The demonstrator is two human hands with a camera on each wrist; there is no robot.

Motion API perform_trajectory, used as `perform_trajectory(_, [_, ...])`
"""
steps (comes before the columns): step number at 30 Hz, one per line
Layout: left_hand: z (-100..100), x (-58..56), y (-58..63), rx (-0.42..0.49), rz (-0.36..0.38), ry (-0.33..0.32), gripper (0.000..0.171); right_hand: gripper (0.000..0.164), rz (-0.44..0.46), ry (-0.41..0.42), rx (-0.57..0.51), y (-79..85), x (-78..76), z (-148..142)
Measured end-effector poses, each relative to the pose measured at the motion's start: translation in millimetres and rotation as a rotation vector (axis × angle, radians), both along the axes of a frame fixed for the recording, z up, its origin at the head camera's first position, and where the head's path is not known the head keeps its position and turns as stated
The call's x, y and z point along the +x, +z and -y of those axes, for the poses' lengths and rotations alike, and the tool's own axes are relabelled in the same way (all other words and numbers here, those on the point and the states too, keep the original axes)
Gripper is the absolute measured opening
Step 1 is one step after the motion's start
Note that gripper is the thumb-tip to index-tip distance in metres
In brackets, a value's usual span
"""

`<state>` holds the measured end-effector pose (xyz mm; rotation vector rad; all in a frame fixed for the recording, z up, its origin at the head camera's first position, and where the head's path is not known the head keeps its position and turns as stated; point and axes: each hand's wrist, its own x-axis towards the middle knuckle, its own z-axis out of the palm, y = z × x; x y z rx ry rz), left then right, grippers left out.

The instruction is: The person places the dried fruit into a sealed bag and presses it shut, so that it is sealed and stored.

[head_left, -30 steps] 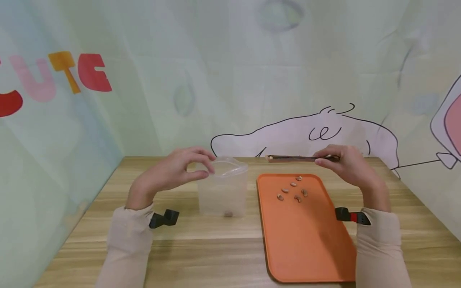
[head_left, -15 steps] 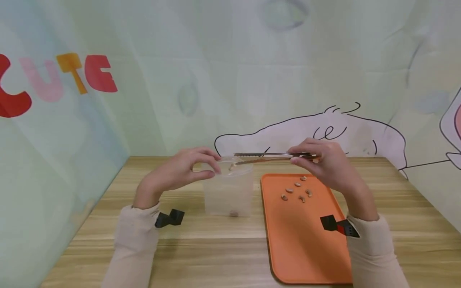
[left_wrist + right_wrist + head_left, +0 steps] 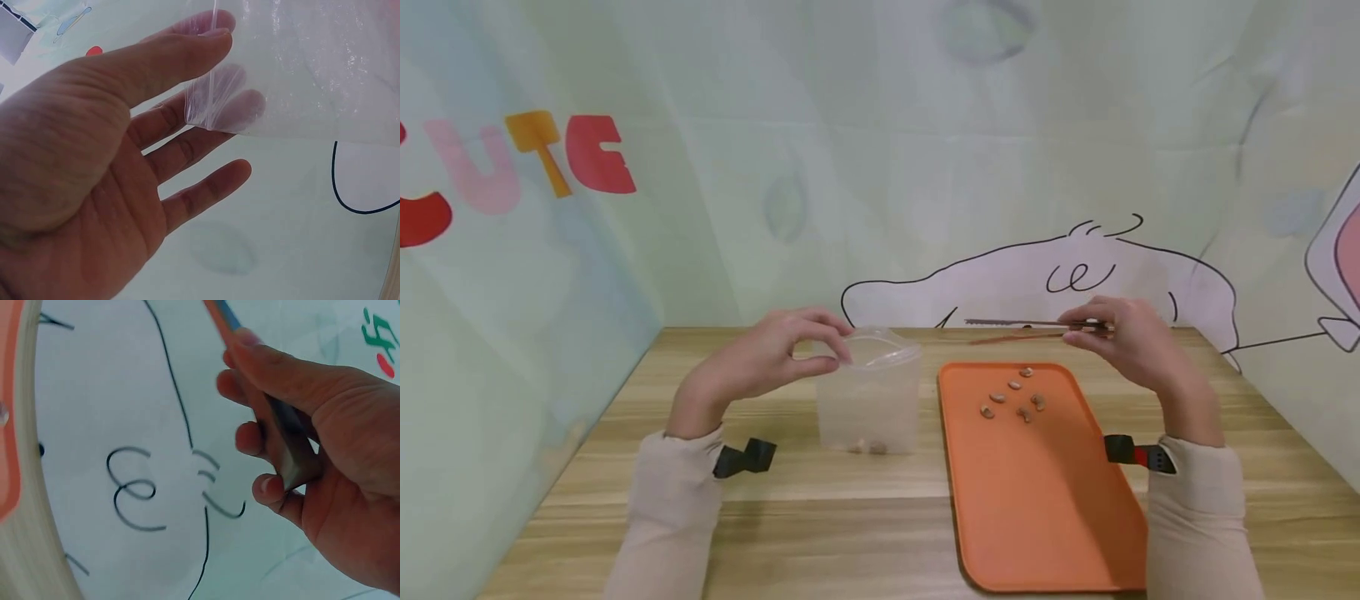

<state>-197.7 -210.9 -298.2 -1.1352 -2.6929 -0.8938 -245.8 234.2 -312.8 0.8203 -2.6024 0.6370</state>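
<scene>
With its thumb and fingers, my left hand (image 3: 771,350) (image 3: 106,169) pinches the upper left edge of a clear zip bag (image 3: 868,404) (image 3: 306,69). The bag stands upright on the table with its mouth parted, and two small brownish pieces (image 3: 877,447) lie at its bottom. My right hand (image 3: 1131,346) (image 3: 350,419) grips metal tweezers (image 3: 1011,322) (image 3: 290,440) near their joined end, above the far end of an orange tray (image 3: 1045,508). The tweezers' arms stand apart, nothing visible between their tips. Several curved brown cashew-like nuts (image 3: 997,397) lie on the tray's far part.
A wood-grain table (image 3: 850,542) carries the bag at left and the tray at right. Behind it hangs a pale green printed curtain (image 3: 880,167) with letters and a cartoon outline, close to the table's far edge.
My right hand has brought the tweezers left over the bag mouth, let a nut drop in, and moved back right. A second piece now shows in the bag. My left hand keeps its hold.
</scene>
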Motion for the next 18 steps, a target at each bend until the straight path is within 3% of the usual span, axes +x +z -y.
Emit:
perform_trajectory(8, [1, -0.1, 0.5, 0.001, 0.006, 0.004, 0.012, 0.021, 0.328, -0.055, 0.056, -19.5, -6.8, -32])
perform_trajectory(13, [2, -0.9, -0.1, 0.001, 0.010, 0.004, 0.012, 0.020, 0.399, -0.009, 0.065, -40.4, -16.9, -42])
perform_trajectory(18, [2, -1.5, -0.9, -0.010, 0.014, 0.013, 0.012, 0.018, 0.428, -0.021, 0.071, -54.3, -25.3, -45])
